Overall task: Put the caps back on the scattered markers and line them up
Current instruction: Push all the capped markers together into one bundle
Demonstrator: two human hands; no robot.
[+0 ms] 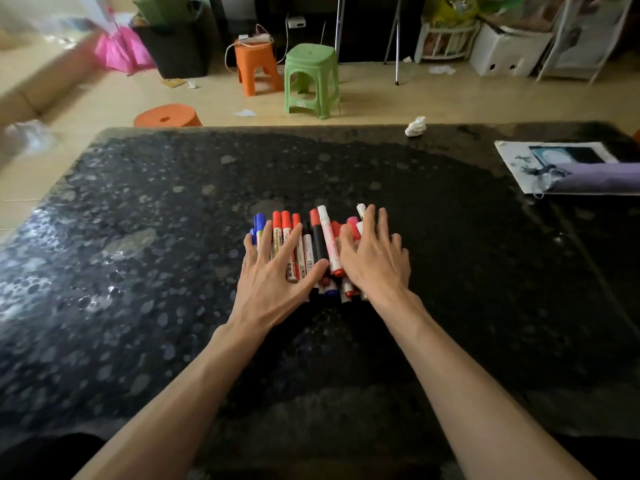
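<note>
Head view: my left hand (273, 275) and right hand (375, 261) lie flat, fingers spread, on the markers (320, 244) mid-counter (138, 271); uneven pressing could roll them askew.

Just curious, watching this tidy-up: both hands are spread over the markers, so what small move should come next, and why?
Probably the right hand should nudge the white-capped marker straight: it lies slanted, while the red-capped markers under the left hand lie parallel.
</note>
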